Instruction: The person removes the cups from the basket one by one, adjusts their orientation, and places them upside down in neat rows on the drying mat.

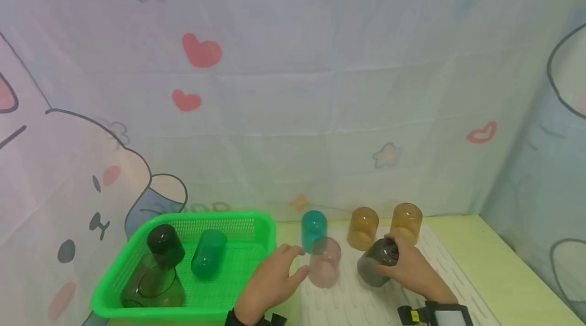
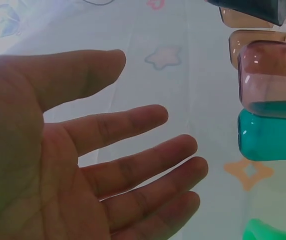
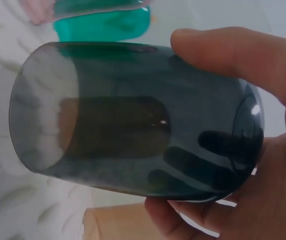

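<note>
Fingers (image 3: pixel 218 145) of the right hand (image 1: pixel 414 265) are curling round the dark cup (image 1: pixel 377 262), tilting it over the white mat (image 1: pixel 361 300); only the wrist view is showing them through its wall. Left hand (image 1: pixel 270 283) is hovering spread, holding nothing, beside the pink cup (image 1: pixel 324 261).

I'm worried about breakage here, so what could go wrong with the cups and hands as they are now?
The right hand grips the dark cup tilted, close beside the amber cups; it might knock them. The left hand, open, is very near the pink cup and could tip it into the teal cup.
</note>
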